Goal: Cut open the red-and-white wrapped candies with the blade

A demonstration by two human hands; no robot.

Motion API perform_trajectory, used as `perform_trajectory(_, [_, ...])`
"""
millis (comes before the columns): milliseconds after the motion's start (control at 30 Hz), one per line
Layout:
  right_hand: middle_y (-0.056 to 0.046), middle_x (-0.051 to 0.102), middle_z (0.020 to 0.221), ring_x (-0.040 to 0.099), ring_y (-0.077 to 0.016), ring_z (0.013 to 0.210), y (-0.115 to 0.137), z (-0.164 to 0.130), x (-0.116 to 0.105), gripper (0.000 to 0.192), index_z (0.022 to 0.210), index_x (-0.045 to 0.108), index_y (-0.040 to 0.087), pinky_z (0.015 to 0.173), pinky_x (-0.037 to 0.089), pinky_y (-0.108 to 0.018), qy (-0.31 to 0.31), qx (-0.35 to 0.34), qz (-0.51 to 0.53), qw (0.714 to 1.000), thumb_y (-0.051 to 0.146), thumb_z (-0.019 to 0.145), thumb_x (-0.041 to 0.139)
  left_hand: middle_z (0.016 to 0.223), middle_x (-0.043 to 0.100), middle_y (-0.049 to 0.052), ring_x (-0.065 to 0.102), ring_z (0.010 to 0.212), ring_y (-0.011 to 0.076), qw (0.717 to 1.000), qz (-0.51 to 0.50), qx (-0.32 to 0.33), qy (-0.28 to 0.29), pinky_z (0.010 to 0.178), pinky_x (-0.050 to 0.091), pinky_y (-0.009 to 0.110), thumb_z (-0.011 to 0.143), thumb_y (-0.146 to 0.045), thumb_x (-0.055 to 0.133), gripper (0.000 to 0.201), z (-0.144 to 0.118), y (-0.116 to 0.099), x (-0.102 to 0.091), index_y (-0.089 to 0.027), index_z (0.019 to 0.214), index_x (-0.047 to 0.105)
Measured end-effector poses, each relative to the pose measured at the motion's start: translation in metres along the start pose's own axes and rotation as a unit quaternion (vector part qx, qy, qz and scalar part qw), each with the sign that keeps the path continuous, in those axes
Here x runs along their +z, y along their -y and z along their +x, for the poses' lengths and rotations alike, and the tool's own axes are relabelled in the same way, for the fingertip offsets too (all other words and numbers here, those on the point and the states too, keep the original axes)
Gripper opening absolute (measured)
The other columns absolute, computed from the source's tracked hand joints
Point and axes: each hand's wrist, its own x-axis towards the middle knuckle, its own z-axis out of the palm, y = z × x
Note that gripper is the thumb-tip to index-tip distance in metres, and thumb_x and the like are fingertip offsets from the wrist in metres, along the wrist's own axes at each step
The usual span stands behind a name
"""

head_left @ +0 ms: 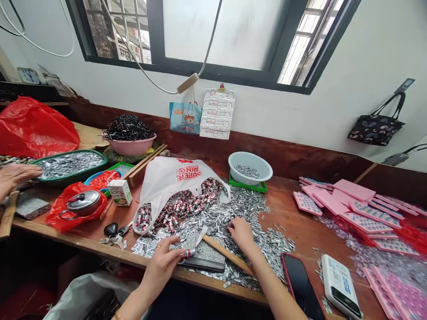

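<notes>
My left hand (163, 262) is closed at the bench's front edge, pinching a small red-and-silver cylinder (189, 254) with a wire loop at its end. The cylinder is over the front of a speckled stone block (211, 254). Across that block lies a hammer (230, 255) with a wooden handle, its head pointing left. My right hand (243, 233) reaches past the handle into a spread pile of small flat metal clips (273, 246). Its fingers are curled together at the clips; what they hold is hidden. Behind my left hand, a white plastic bag (163, 178) spills many similar red-and-silver cylinders (176, 206).
A light-blue basin (250, 159) of metal parts stands at the back. Right are a phone (302, 284), a white device (340, 284) and pink sheets (353, 191). Keys (116, 233) and a lidded pot (84, 203) sit left. Another person's hand (15, 175) is at far left.
</notes>
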Motion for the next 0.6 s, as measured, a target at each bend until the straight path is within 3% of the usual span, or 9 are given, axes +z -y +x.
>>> perform_trajectory(167, [-0.006,0.067,0.085,0.059,-0.0196,0.081,0.0,-0.016,0.005,0.016,0.082,0.065,0.018,0.067,0.036,-0.026,-0.009,-0.008,0.025,1.0,0.019,0.087,0.05,0.089,0.064,0.005,0.058,0.084,0.018,0.997,0.015,0.07,0.018,0.077,0.048,0.03,0.092,-0.017,0.042,0.027,0.0,-0.001,0.0,-0.024,0.103,0.065])
perform_trajectory(300, [-0.005,0.067,0.081,0.059,-0.0186,0.075,0.005,-0.022,0.009,0.019,0.087,0.063,0.018,0.064,0.034,-0.026,-0.029,-0.01,0.04,0.999,0.016,0.087,0.045,0.088,0.065,0.005,0.059,0.082,0.0191,0.996,0.049,0.063,0.048,0.075,0.048,0.031,0.089,-0.023,0.053,0.015,0.004,-0.008,0.002,-0.023,0.1,0.063])
perform_trajectory(433, [-0.006,0.066,0.087,0.056,-0.0213,0.085,0.01,-0.023,0.013,0.019,0.086,0.064,0.02,0.075,0.035,-0.03,-0.061,-0.036,0.061,0.996,0.014,0.085,0.046,0.085,0.064,0.004,0.06,0.08,0.0181,0.997,0.045,0.045,0.035,0.073,0.048,0.029,0.091,-0.021,0.048,0.016,0.007,-0.013,0.004,-0.02,0.084,0.062])
perform_trajectory(600, [-0.011,0.064,0.096,0.055,-0.0227,0.088,0.017,-0.022,0.006,0.026,0.088,0.064,0.018,0.078,0.04,-0.035,-0.1,-0.055,0.131,0.985,0.014,0.088,0.039,0.084,0.064,0.002,0.061,0.079,0.016,0.999,0.001,0.019,0.043,0.071,0.048,0.026,0.091,-0.015,0.045,0.015,0.003,-0.01,0.003,-0.021,0.09,0.059])
